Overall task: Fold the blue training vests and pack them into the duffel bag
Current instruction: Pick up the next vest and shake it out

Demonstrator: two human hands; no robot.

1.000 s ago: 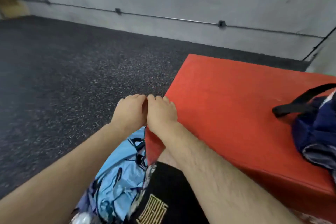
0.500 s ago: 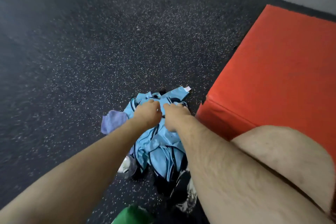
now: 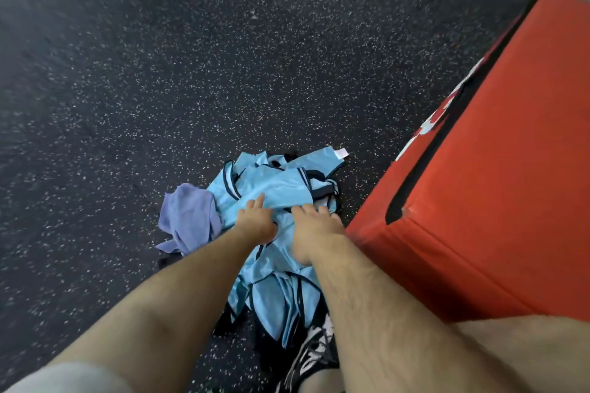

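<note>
1. A purple cloth (image 3: 188,217) is lying crumpled on the speckled rubber floor (image 3: 223,57), touching the pile's left edge.
2. The blue training vests (image 3: 274,182) are lying in a loose, unfolded heap on the floor.
3. The left hand (image 3: 255,220) is being rested on the heap, one finger stretched out. Whether fabric is being gripped cannot be told.
4. The right hand (image 3: 314,230) is being pressed in, fingers curled – vest fabric is being gripped.
5. A red padded box (image 3: 495,201) is standing just beside the heap.
</note>
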